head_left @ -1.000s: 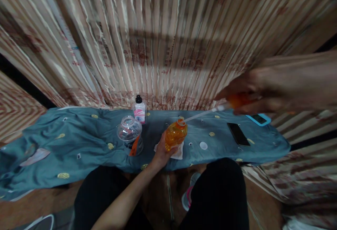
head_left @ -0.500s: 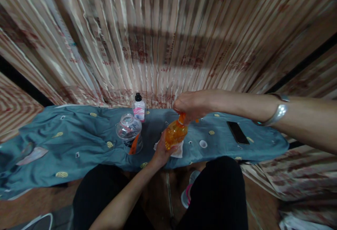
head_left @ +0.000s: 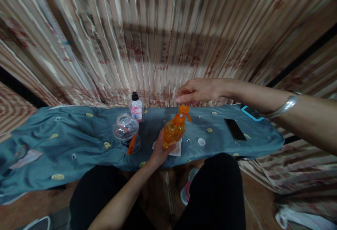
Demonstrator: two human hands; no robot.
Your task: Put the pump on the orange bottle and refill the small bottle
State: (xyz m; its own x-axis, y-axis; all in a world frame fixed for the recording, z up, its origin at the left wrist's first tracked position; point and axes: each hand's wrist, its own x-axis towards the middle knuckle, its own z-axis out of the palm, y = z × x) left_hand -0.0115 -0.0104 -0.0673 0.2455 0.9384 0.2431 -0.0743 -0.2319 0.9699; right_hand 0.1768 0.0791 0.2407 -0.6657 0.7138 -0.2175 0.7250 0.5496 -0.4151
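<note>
Head view: orange bottle in left hand

Left hand, forearm reaching from near centre, fingers curled in a grip. Right hand, arm extended from the right, palm down, fingers loosely extended and spread, raised farther off.
</note>
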